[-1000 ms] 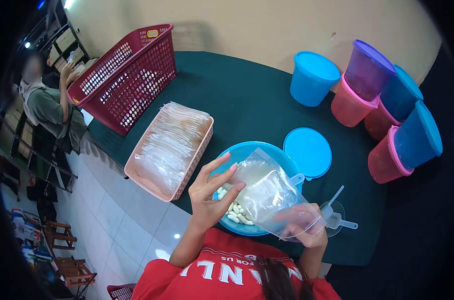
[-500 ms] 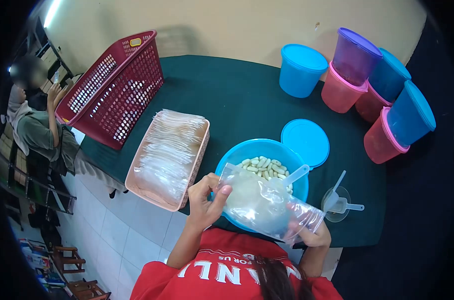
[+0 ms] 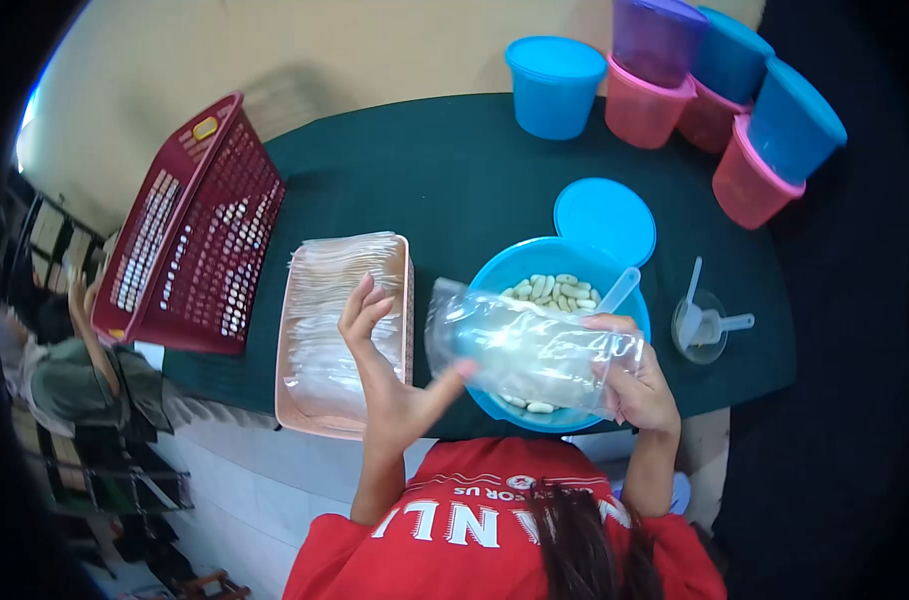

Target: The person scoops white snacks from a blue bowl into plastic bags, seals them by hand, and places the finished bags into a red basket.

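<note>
A clear plastic bag (image 3: 520, 345) stretches over the blue bowl (image 3: 495, 262). My right hand (image 3: 640, 385) grips one end of it, fingers closed on the film. My left hand (image 3: 390, 385) is open at the bag's other end, thumb stretched out at its lower edge and fingers spread upward. Inside the bowl lie pale oval pieces (image 3: 555, 290), partly covered by the bag. The handle of a clear scoop (image 3: 623, 290) leans out over the bowl's rim. Left of my left hand, a pink basket (image 3: 408, 300) holds a row of flat clear plastic packets (image 3: 340, 310).
A blue lid (image 3: 605, 220) lies behind the bowl. To the right, a small clear dish (image 3: 710, 345) holds a spoon and a small scoop. Lidded tubs (image 3: 555, 88) stand at the back right, a maroon basket (image 3: 200, 240) at the left. A person (image 3: 80, 385) sits beyond the table's left end.
My left hand has let go of the bag and opened, fingers spreading upward. The bag looks flatter, still held by my right hand. The camera view has shifted and turned.
</note>
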A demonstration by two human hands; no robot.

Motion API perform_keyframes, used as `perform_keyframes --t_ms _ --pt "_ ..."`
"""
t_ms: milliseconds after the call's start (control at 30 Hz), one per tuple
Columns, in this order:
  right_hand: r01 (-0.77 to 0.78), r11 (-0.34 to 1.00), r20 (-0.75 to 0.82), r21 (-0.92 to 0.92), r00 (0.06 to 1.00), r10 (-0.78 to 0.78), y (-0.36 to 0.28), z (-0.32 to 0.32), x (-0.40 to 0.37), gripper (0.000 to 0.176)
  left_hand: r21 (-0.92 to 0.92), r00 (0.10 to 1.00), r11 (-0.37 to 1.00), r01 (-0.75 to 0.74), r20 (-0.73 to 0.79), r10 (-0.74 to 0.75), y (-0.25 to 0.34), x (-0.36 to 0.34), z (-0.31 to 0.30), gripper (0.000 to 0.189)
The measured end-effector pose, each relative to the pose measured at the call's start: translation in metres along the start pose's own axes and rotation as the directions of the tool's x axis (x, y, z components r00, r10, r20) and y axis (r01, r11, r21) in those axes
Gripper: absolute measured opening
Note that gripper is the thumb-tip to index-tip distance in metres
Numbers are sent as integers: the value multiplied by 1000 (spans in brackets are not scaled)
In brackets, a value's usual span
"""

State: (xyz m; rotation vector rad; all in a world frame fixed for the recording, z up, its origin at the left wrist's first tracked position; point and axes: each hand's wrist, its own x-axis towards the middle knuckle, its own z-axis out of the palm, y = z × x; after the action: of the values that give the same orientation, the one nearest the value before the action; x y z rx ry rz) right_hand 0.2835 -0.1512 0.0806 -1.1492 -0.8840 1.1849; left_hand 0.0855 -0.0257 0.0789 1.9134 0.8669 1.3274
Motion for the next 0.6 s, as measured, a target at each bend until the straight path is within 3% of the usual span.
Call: perform_keyframes --t_ms 33,67,100,167,200,233,300,333,400,467,500,567,600 --pt "2 1000 -31 16 1000 -2 -2 7 0 30 42 973 984 -172 166 163 11 3 -2 71" --pt "-38 999 33 -25 999 39 -5 16 -1 30 47 894 940 -339 326 306 19 3 -2 96" --pt "-86 994 101 -71 991 93 -5 23 -1 29 31 889 944 -328 348 298 24 2 2 96" --pt "-128 987 111 -100 984 139 2 34 0 28 9 690 860 -510 601 403 29 1 12 112" --pt "-38 996 115 -82 992 47 13 37 2 28 31 673 829 -558 601 431 31 4 14 107" --pt "62 996 118 -66 991 -54 19 39 4 28 10 660 826 -563 606 443 29 4 13 107" --pt "64 997 97 -42 993 -60 23 43 2 28 -45 605 860 -508 692 393 23 6 7 97" --pt "66 998 74 -12 995 -65 26 47 2 27 -48 624 857 -513 665 411 26 8 8 85" --pt "76 997 20 22 997 -77 24 50 -2 26 -45 620 869 -492 684 386 22 9 5 79" --pt "-181 978 105 -103 976 192 5 45 -6 22 -47 612 882 -469 702 363 13 10 1 73" --pt "-180 979 76 -97 979 188 0 41 -7 22 -34 625 911 -412 717 310 5 11 -2 71" --pt "-115 957 -56 -265 993 104 -11 31 -4 18 -40 625 935 -353 734 267 -13 14 -8 68" --pt "32 754 -100 -656 987 -129 -8 23 4 16 -46 642 975 -217 745 179 -24 16 -11 69"
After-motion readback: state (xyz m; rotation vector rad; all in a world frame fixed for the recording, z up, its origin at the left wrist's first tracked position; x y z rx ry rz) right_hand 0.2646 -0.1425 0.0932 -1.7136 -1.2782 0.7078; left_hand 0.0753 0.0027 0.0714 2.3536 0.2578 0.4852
